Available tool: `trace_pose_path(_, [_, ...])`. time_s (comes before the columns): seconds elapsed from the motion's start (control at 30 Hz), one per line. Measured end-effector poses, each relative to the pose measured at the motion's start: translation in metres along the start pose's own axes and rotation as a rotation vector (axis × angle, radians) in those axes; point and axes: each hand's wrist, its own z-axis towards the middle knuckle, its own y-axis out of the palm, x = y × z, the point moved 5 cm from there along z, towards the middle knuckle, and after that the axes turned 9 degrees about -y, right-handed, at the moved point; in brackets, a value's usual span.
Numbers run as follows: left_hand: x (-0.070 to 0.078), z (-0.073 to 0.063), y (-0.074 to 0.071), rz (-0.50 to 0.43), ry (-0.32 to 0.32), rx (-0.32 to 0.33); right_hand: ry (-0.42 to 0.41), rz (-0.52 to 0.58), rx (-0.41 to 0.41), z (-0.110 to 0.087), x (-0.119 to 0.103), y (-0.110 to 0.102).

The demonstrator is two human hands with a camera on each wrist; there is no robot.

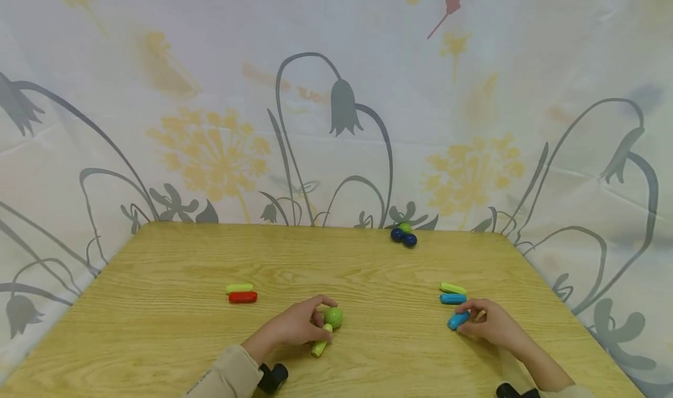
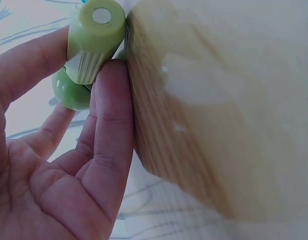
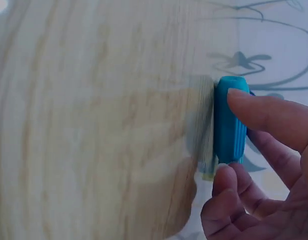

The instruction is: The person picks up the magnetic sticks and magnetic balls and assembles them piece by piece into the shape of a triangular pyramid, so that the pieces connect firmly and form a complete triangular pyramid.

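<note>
My left hand pinches a yellow-green stick low over the table, with a green ball at the stick's far end by the fingers. In the left wrist view the yellow-green stick shows a round silver disc on its end, and the green ball is partly hidden behind it. Over on the right, my right hand holds a blue stick between thumb and fingers. The right wrist view shows this blue stick with ridged sides, the thumb pressing near one end.
On the wooden table, a yellow-green stick and a red stick lie together at left. Another yellow-green stick and blue stick lie beyond my right hand. Dark blue balls and a green ball cluster at the far edge.
</note>
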Motion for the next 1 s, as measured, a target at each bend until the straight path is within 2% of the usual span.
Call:
trace_pose_path(0.1, [0.000,0.001,0.000,0.003,0.004,0.003,-0.008,0.021,-0.019,0.001,-0.003,0.002])
trace_pose_path(0.3, [-0.001,0.001,-0.001,0.010,0.008,0.009,0.035,0.000,-0.045,0.000,-0.007,0.010])
trace_pose_path(0.47, [-0.001,0.001,0.000,0.009,0.009,0.005,-0.035,-0.050,-0.094,0.007,-0.015,0.020])
trace_pose_path(0.57, [0.000,0.001,-0.001,0.004,0.005,0.004,-0.066,-0.066,-0.096,0.011,-0.019,0.026])
trace_pose_path(1.0, [0.001,0.000,0.000,0.000,0.002,-0.001,-0.095,0.035,-0.114,0.030,-0.034,0.049])
